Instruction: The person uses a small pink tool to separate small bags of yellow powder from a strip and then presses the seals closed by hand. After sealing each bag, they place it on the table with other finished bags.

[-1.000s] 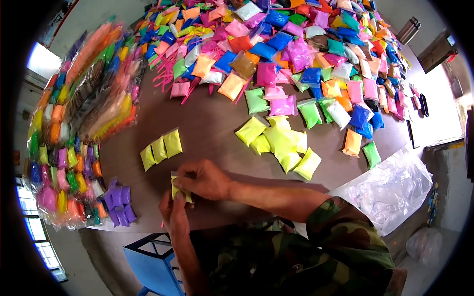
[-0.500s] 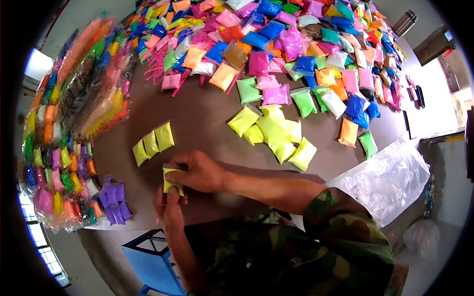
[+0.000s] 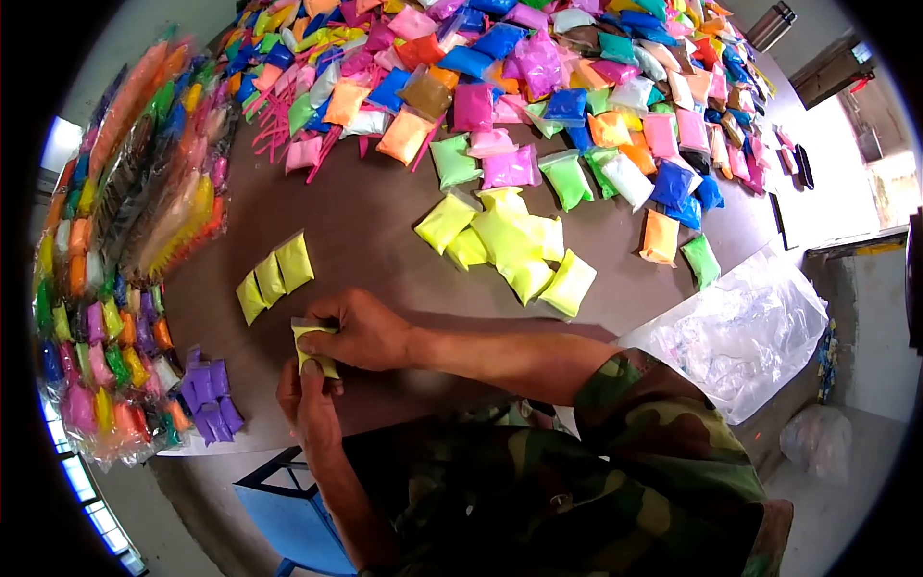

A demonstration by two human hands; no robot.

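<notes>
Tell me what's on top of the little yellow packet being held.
Part of the right hand and part of the left hand lie over the yellow packet. Yellow shows between them; the covered areas and the underside cannot be seen.

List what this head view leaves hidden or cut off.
Head view: yellow packet in hand, partly covered by the left hand and right hand.
Head view: packet pile, far end cut off by the top edge.
Head view: blue chair, cut off by the bottom edge.
</notes>
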